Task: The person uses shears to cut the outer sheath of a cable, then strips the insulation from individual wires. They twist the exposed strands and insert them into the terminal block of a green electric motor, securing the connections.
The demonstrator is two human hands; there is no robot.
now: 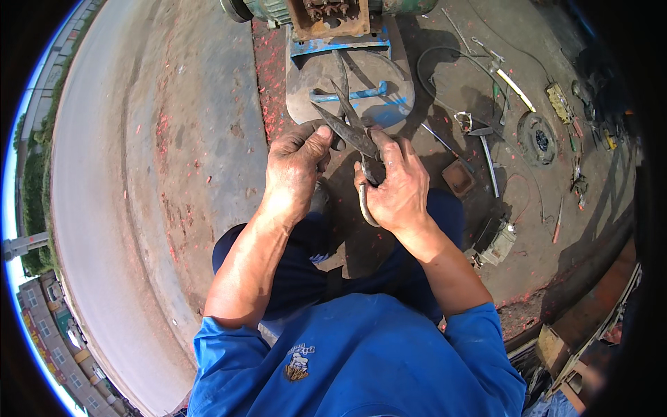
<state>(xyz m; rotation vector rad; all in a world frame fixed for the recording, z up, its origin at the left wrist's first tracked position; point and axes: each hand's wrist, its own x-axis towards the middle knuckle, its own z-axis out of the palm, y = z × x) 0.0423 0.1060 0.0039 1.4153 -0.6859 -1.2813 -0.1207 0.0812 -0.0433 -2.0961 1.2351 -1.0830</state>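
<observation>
Shears [349, 135] sit just above mid-view, blades spread toward eleven o'clock, handles gripped in the right hand's [399, 182] fingers. I cannot tell whether the left hand's [290, 163] curled fingers hold anything; best hold them clear of the blades.

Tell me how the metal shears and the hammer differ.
The metal shears are held up in the right hand, while the hammer lies on the ground. The shears have two pointed blades, spread apart; the hammer has a head set across one straight handle. Both are hand tools with dark working ends.
</observation>
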